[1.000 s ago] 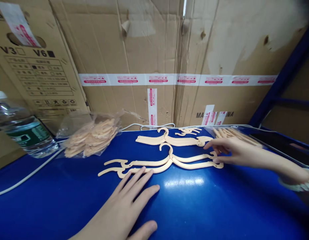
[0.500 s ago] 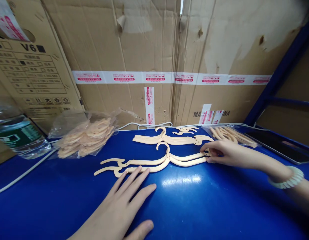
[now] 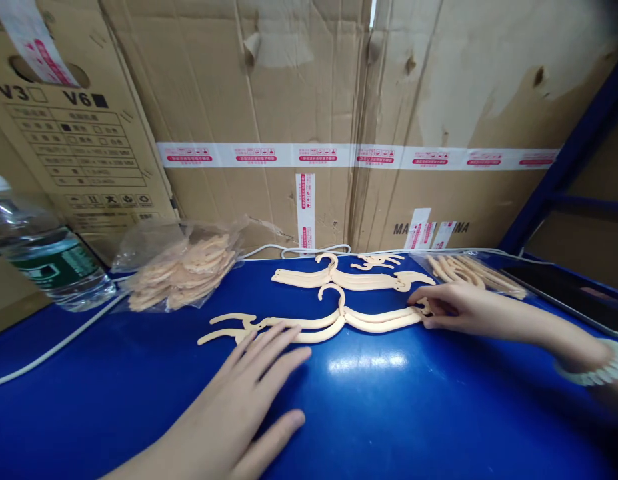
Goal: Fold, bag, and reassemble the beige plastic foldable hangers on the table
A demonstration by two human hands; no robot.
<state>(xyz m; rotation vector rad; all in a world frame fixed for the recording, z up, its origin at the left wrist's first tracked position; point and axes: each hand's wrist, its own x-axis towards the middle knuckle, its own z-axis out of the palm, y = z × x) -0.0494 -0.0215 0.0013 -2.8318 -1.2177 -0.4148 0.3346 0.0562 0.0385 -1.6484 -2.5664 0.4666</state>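
Note:
Two cream plastic hangers lie stacked on the blue table [image 3: 369,413], the near pair [image 3: 333,321] in front of a second hanger stack [image 3: 353,279]. My left hand [image 3: 243,393] lies flat, fingers spread, with its fingertips on the near pair's left arm. My right hand [image 3: 453,308] pinches the right tip of that same pair, fingers closed round it. A beaded bracelet [image 3: 596,370] sits on my right wrist.
A clear bag of small cream parts [image 3: 181,270] lies at the left, beside a water bottle [image 3: 43,257] and a white cable [image 3: 53,347]. Another bag of cream pieces [image 3: 469,270] and a dark tray [image 3: 569,290] sit at the right. Taped cardboard boxes [image 3: 309,120] wall the back.
My right hand slid left from beside the hanger's end and closed on its right tip. My left hand crept forward onto the left arm. The hanger pair shifted slightly.

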